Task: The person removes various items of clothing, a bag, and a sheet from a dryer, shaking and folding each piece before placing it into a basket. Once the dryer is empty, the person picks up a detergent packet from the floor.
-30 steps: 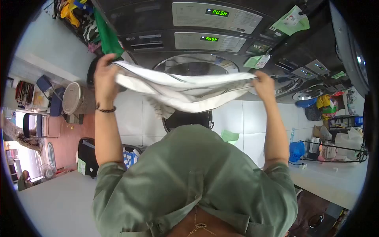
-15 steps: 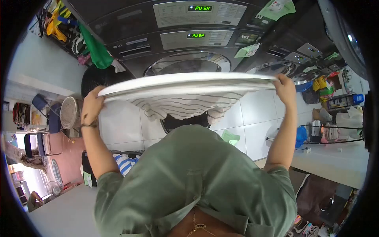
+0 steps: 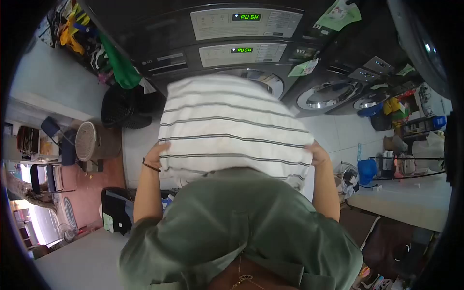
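A white cloth (image 3: 232, 123) with thin dark stripes spreads in front of my torso, its far edge billowing up and slightly blurred. Gripping its left side is my left hand (image 3: 155, 153), fingers closed on the fabric, a dark beaded bracelet at the wrist. My right hand (image 3: 318, 153) pinches the opposite side at about the same height. The cloth's near edge sags against my green shirt (image 3: 237, 212). Behind the cloth, part of a front-loading washer's round door (image 3: 270, 84) is covered from view.
Stacked dark machines with control panels (image 3: 246, 24) reading PUSH stand ahead. A black laundry basket (image 3: 118, 108) and a woven hamper (image 3: 92, 140) are to the left. A dark bag (image 3: 116, 212) sits near my left elbow. On the right, a blue bag (image 3: 367, 169) lies by a rack.
Both hands have come closer to my body and nearer each other. The cloth, stretched taut and edge-on before, now opens out with its striped face showing.
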The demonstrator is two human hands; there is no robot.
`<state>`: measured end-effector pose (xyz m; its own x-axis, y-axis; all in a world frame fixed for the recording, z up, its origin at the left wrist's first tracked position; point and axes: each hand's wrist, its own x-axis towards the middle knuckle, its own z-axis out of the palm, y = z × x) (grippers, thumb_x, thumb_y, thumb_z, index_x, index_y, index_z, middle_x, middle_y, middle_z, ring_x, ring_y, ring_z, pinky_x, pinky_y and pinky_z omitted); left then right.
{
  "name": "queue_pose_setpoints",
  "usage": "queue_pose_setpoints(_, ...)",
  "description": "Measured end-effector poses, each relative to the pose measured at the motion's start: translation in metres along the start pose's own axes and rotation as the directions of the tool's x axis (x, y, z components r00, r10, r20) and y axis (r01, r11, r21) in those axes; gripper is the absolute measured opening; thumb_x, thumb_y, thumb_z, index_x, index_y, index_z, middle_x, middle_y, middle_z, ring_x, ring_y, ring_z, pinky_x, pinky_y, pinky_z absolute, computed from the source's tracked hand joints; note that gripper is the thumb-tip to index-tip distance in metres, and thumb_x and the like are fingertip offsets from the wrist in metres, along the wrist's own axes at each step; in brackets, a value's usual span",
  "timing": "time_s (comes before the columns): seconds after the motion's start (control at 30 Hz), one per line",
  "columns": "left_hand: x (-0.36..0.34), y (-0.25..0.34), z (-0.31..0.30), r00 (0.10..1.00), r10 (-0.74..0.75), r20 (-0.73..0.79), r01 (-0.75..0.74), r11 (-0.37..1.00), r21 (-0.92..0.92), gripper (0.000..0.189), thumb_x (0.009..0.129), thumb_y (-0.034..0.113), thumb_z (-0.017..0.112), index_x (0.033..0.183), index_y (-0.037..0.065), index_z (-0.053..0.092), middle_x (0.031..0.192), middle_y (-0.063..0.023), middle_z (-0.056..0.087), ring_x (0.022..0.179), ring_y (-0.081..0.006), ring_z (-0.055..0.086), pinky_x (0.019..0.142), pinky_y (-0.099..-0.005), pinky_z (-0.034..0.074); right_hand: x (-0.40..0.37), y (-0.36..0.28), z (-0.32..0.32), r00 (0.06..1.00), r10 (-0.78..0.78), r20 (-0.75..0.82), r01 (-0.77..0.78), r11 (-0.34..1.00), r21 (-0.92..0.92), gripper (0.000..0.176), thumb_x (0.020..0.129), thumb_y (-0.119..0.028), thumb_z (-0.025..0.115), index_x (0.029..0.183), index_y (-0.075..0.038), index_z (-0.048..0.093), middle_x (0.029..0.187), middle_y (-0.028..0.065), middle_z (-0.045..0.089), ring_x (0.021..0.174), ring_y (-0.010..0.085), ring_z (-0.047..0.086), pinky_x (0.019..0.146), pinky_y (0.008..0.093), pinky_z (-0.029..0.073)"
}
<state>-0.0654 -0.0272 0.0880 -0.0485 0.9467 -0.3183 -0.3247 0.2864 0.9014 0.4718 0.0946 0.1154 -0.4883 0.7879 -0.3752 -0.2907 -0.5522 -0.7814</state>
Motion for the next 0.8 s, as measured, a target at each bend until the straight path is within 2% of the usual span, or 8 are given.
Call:
queue_pose_setpoints(0.03,-0.001,0.000,-0.009,0.998,-0.023,-0.062,0.022,1.000,-0.010,0.053,0.088,0.026,0.064,0.131,0.000,0.046,0.125,-0.0124,0.056,0.112,-0.0235,0.056,0.096,-0.0374,0.045,-0.009,0.004,-0.005,0.998,0.055,-0.041,-0.067,0.901,-0.429,0.058,0.087,-0.030,0.066,0.129,0.005,0.047,0.120,0.0163,0.060,0.110,0.0263,0.058,0.097,0.0407,0.045)
queue_pose_setpoints(0.23,0.012,0.070,0.012,0.954,0.215,-0.209,-0.246,0.960,-0.132,0.029,0.087,0.018,0.066,0.105,-0.004,0.062,0.099,-0.0068,0.066,0.081,-0.0158,0.063,0.076,-0.0296,0.050,0.014,-0.054,0.007,0.960,-0.215,-0.181,0.240,0.962,0.130,0.047,0.074,-0.001,0.073,0.117,0.002,0.055,0.107,0.0112,0.065,0.100,0.0218,0.061,0.090,0.0351,0.048)
queue_pose_setpoints(0.33,0.028,0.082,0.009,0.951,0.232,-0.206,-0.115,0.880,0.460,0.031,0.086,0.017,0.066,0.108,-0.005,0.060,0.098,-0.0071,0.067,0.077,-0.0148,0.062,0.074,-0.0291,0.048,0.018,-0.081,0.062,0.892,-0.406,-0.199,0.102,0.609,-0.786,0.060,0.070,0.007,0.069,0.125,-0.002,0.048,0.110,0.0109,0.062,0.095,0.0185,0.059,0.085,0.0298,0.048)
queue_pose_setpoints(0.43,-0.007,0.103,0.005,0.877,0.415,-0.244,-0.117,0.676,0.728,0.028,0.083,0.013,0.068,0.105,-0.002,0.060,0.105,-0.0084,0.065,0.083,-0.0135,0.059,0.075,-0.0278,0.046,0.003,-0.081,0.056,0.753,-0.652,-0.093,0.229,0.392,-0.891,0.065,0.068,0.006,0.069,0.128,-0.004,0.046,0.111,0.0085,0.060,0.091,0.0174,0.059,0.083,0.0302,0.047)
queue_pose_setpoints(0.57,-0.065,0.112,0.015,0.718,0.696,-0.015,-0.553,0.583,0.596,0.029,0.081,0.022,0.067,0.098,0.000,0.060,0.121,-0.0143,0.056,0.116,-0.0256,0.050,0.101,-0.0384,0.036,-0.048,-0.098,0.021,0.847,-0.525,-0.081,0.075,0.269,-0.960,0.035,0.071,0.000,0.069,0.106,-0.003,0.063,0.106,0.0061,0.059,0.085,0.0137,0.058,0.079,0.0261,0.046)
queue_pose_setpoints(0.67,-0.061,0.132,-0.019,0.720,0.658,0.220,-0.694,0.681,0.234,0.043,0.084,0.033,0.067,0.107,-0.002,0.058,0.119,-0.0287,0.055,0.108,-0.0329,0.056,0.105,-0.0449,0.034,-0.050,-0.123,0.039,0.526,-0.830,0.186,0.631,0.234,-0.740,0.023,0.075,-0.007,0.069,0.098,-0.003,0.065,0.093,0.0039,0.061,0.079,0.0110,0.056,0.076,0.0243,0.044)
queue_pose_setpoints(0.7,-0.052,0.125,-0.022,0.783,0.619,-0.058,-0.620,0.784,-0.013,0.037,0.087,0.029,0.063,0.107,-0.003,0.058,0.106,-0.0220,0.062,0.095,-0.0301,0.062,0.094,-0.0440,0.046,-0.042,-0.129,0.055,0.592,-0.806,-0.015,0.585,0.442,-0.680,0.019,0.077,-0.009,0.068,0.096,-0.003,0.065,0.088,0.0024,0.061,0.077,0.0104,0.055,0.075,0.0241,0.044)
queue_pose_setpoints(0.8,0.012,0.159,0.029,0.701,0.510,-0.498,-0.250,0.830,0.498,0.034,0.093,0.027,0.059,0.100,-0.006,0.063,0.089,-0.0046,0.064,0.076,-0.0101,0.053,0.070,-0.0242,0.043,0.021,-0.129,0.090,0.595,-0.713,-0.371,0.382,0.657,-0.651,0.019,0.086,-0.016,0.066,0.097,-0.001,0.063,0.084,0.0014,0.063,0.078,0.0096,0.055,0.072,0.0229,0.044)
